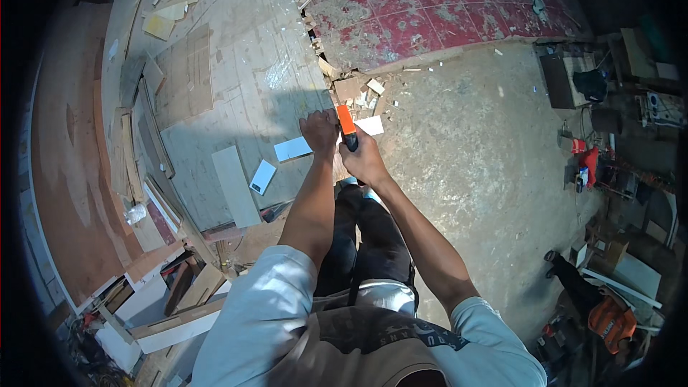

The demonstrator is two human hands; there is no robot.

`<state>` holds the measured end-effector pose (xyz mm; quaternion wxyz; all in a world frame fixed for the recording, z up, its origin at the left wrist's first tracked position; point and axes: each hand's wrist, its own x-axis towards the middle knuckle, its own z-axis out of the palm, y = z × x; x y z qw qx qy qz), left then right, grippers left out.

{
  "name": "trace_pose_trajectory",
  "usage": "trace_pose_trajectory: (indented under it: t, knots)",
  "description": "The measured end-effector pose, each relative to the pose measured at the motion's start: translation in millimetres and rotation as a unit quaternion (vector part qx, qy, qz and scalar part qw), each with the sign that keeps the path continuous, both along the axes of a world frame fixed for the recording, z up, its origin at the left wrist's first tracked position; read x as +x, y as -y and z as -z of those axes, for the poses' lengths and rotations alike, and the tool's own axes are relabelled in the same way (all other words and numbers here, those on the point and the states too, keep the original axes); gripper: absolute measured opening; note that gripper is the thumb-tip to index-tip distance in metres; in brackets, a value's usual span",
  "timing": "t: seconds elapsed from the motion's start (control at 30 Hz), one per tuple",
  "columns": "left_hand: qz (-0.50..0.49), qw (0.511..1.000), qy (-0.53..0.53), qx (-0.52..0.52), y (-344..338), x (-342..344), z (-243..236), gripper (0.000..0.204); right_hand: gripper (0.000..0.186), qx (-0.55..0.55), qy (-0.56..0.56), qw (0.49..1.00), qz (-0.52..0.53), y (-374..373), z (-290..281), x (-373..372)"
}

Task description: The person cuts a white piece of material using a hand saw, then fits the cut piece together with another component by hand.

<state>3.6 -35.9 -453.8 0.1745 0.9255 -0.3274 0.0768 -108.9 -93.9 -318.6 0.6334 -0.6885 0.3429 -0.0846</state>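
My right hand point(367, 160) is wrapped round the black grip of a tool with a bright orange block-shaped end point(346, 120); its exact kind is not clear. Close beside it, my left hand point(320, 129) is closed with curled fingers at the edge of the wooden platform point(244, 93). A white board piece point(292, 148) lies by my left wrist, and a white piece point(370, 125) shows just beyond my right hand. Whether these two are one board is hidden by my hands. What my left fingers grip cannot be made out.
A white device with a dark panel point(262, 177) and a pale plank point(236, 186) lie on the platform. Wood offcuts point(365, 97) litter the floor past my hands. Stacked boards point(179, 322) are at lower left. Another person in orange point(611, 324) is at lower right.
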Motion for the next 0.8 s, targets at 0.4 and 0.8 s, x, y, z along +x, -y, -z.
trace_pose_trajectory:
  t: [0.4, 0.8]
  knots:
    - [-0.108, 0.993, 0.042, -0.037, -4.5, 9.6, 40.0, 0.029, 0.022, 0.019, 0.027, 0.999, 0.01, -37.8, -70.9, -58.6]
    - [-0.129, 0.991, 0.008, -0.043, 4.6, -0.7, 37.4, 0.028, 0.04, -0.011, -0.007, 1.0, 0.013, -34.0, -61.8, -44.0]
